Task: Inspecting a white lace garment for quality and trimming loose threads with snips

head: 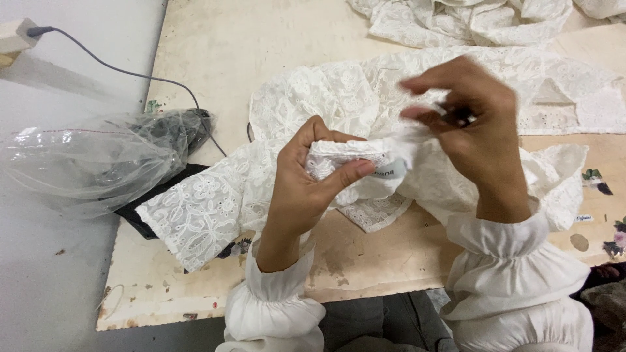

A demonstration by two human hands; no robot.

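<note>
A bunched fold of a white lace garment [365,111] is gripped by the left hand [306,182], whose fingers are curled closed around the cloth while the thumb is pressed flat across the front of it. Just beside the tip of that thumb, a small white label [390,169] sewn into the garment is seen, lying between the two hands. The right hand [479,124] is held slightly above and to the right of the left one, its fingers drawn together in a pinch; a small dark object [462,116] is nipped between fingertips and thumb, but what it is cannot be told, since that hand is blurred. The rest of the garment is spread out behind and to both sides of the hands, with one embroidered sleeve [195,215] draped off to the left of the left hand, on a worn, pale work board [215,58]. Beyond the right hand, at the far edge of the board, more white lace fabric [469,19] is heaped. Well to the left of the left hand, a crumpled clear plastic bag [85,163] is lying over something dark, and a grey cable [117,68] is run from there to the upper left corner. Both wrists are covered by gathered white cuffs [277,306].
</note>
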